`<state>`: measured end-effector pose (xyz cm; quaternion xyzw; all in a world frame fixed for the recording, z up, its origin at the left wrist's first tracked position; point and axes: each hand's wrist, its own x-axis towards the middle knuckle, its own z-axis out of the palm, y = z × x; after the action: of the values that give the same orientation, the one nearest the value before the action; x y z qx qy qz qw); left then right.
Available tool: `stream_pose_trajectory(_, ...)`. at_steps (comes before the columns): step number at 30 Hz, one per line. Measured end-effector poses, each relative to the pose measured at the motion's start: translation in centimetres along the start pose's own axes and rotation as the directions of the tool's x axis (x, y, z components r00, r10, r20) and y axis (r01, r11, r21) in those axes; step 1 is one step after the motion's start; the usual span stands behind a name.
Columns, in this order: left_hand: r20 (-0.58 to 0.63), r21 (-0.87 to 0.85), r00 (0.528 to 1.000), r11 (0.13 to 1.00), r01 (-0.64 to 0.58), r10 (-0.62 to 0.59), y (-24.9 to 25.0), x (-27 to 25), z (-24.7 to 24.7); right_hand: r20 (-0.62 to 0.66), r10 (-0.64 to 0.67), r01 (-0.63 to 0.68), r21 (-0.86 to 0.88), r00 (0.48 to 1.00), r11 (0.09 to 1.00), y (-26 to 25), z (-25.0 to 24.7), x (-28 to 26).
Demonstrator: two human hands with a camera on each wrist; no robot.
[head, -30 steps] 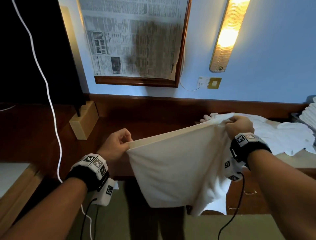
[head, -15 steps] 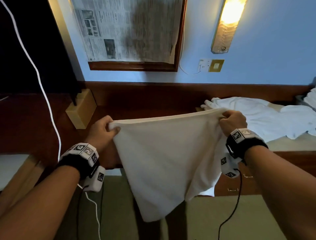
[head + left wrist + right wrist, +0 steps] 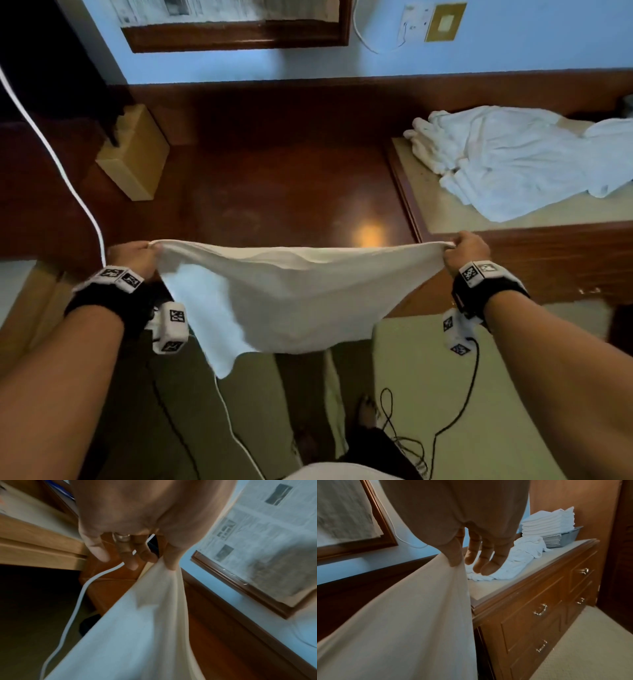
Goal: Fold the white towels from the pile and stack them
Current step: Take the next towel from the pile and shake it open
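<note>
A white towel [image 3: 291, 298] hangs stretched between my two hands above the front edge of the dark wooden desk [image 3: 281, 178]. My left hand [image 3: 137, 255] pinches its left top corner, and the towel [image 3: 137, 622] trails down from the thumb. My right hand [image 3: 466, 250] pinches the right top corner; the towel [image 3: 419, 608] hangs from the thumb there too. A loose pile of white towels [image 3: 507, 157] lies on the chest of drawers at the right. The folded stack [image 3: 547, 523] sits in a grey basket [image 3: 559, 539] beyond the pile [image 3: 513, 561].
A cardboard box [image 3: 135, 152] stands at the desk's back left. A white cable [image 3: 51, 154] hangs down the left side, and black cables [image 3: 428, 438] lie on the carpet by my foot. The chest of drawers [image 3: 539, 608] stands to the right.
My hands have moved apart and lower, pulling the towel's top edge out wide and taut. My head has tilted down toward the desk and floor.
</note>
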<state>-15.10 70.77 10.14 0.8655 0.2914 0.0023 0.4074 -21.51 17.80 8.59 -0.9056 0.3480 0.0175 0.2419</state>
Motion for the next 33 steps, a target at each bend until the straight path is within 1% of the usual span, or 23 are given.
stream_pose_trajectory(2,0.075,-0.049,0.992,0.993,0.109,-0.105,-1.1,0.6,-1.1,-0.003,0.031,-0.031,0.015,1.000,0.999,1.0,0.5,-0.2)
stream_pose_trajectory(4,0.026,-0.058,0.979,0.977,0.205,-0.204,-2.4,2.1,-2.1,-0.015,0.085,-0.084,0.036,0.996,0.996,1.5,0.1,-0.2)
stream_pose_trajectory(5,0.031,-0.193,0.971,0.952,0.239,-0.238,-2.9,2.3,-2.4,-0.035,0.103,-0.102,0.042,0.994,0.994,1.5,-0.5,-0.3)
stream_pose_trajectory(7,-0.005,-0.328,0.977,0.924,0.198,-0.211,-3.5,2.9,-2.8,-0.126,0.115,-0.108,0.063,0.985,0.992,0.9,-1.5,-0.5)
stream_pose_trajectory(8,-0.026,-0.335,0.976,0.922,0.196,-0.217,-3.7,2.9,-2.9,-0.180,0.120,-0.104,0.099,0.976,0.990,0.5,-1.9,-0.7)
stream_pose_trajectory(10,-0.067,-0.431,0.964,0.879,0.203,-0.256,-2.8,2.5,-2.3,-0.248,0.159,-0.110,0.200,0.956,0.973,-0.7,-2.5,-1.4)
stream_pose_trajectory(11,-0.049,-0.496,0.956,0.838,0.228,-0.289,-2.5,3.1,-2.1,-0.249,0.193,-0.126,0.258,0.949,0.958,-1.2,-2.4,-1.4)
stream_pose_trajectory(12,0.036,-0.541,0.954,0.797,0.269,-0.298,-3.0,4.3,-2.2,-0.218,0.236,-0.156,0.330,0.947,0.931,-1.5,-2.3,-1.2)
stream_pose_trajectory(13,0.127,-0.586,0.943,0.743,0.322,-0.308,-3.2,5.2,-2.2,-0.156,0.288,-0.204,0.406,0.945,0.891,-1.5,-1.8,-0.6)
stream_pose_trajectory(14,0.198,-0.597,0.934,0.719,0.356,-0.298,-2.7,5.0,-2.4,-0.089,0.326,-0.248,0.475,0.941,0.844,-0.9,-0.9,0.9)
stream_pose_trajectory(15,0.230,-0.613,0.918,0.685,0.393,-0.322,-2.4,4.5,-2.4,-0.037,0.344,-0.276,0.522,0.938,0.807,0.2,0.2,2.7)
stream_pose_trajectory(17,0.223,-0.616,0.925,0.691,0.379,-0.308,-2.1,4.2,-2.3,0.021,0.356,-0.300,0.587,0.934,0.752,1.8,2.6,6.3)
stream_pose_trajectory(18,0.173,-0.635,0.935,0.691,0.346,-0.310,-1.3,2.9,-2.3,0.038,0.358,-0.303,0.618,0.933,0.725,1.2,2.8,6.5)
stream_pose_trajectory(20,0.096,-0.722,0.939,0.626,0.293,-0.330,-0.1,2.1,-1.6,0.033,0.365,-0.271,0.734,0.930,0.623,-2.0,1.9,5.0)
stream_pose_trajectory(21,0.086,-0.762,0.938,0.585,0.278,-0.334,0.6,2.5,-1.8,0.018,0.379,-0.246,0.788,0.925,0.564,-4.1,1.1,3.8)
stream_pose_trajectory(23,0.087,-0.806,0.946,0.537,0.252,-0.313,2.7,3.7,-2.1,-0.023,0.403,-0.190,0.855,0.915,0.482,-7.1,0.3,4.2)
stream_pose_trajectory(24,0.065,-0.822,0.948,0.522,0.228,-0.311,3.7,4.6,-1.8,-0.057,0.410,-0.154,0.873,0.910,0.463,-8.3,0.1,5.1)
stream_pose_trajectory(25,0.060,-0.814,0.951,0.537,0.222,-0.302,4.7,5.2,-1.9,-0.097,0.408,-0.113,0.881,0.908,0.460,-9.5,-0.1,6.2)
stream_pose_trajectory(26,0.070,-0.839,0.955,0.502,0.213,-0.287,5.9,5.9,-1.9,-0.122,0.408,-0.084,0.888,0.905,0.452,-10.9,-0.3,7.3)
stream_pose_trajectory(27,0.044,-0.844,0.961,0.504,0.181,-0.272,7.2,6.6,-1.8,-0.134,0.410,-0.070,0.892,0.902,0.446,-12.2,-0.5,8.6)
stream_pose_trajectory(30,0.039,-0.901,0.975,0.414,0.128,-0.217,10.5,10.0,-1.5,-0.122,0.401,-0.038,0.928,0.908,0.370,-16.3,-0.8,12.5)
stream_pose_trajectory(32,0.051,-0.912,0.977,0.388,0.131,-0.209,12.6,12.6,-0.8,-0.110,0.392,-0.031,0.942,0.914,0.335,-18.6,-0.2,15.8)
stream_pose_trajectory(33,0.047,-0.908,0.977,0.398,0.128,-0.208,13.8,14.1,-0.2,-0.103,0.382,-0.025,0.949,0.919,0.315,-19.6,0.2,17.8)
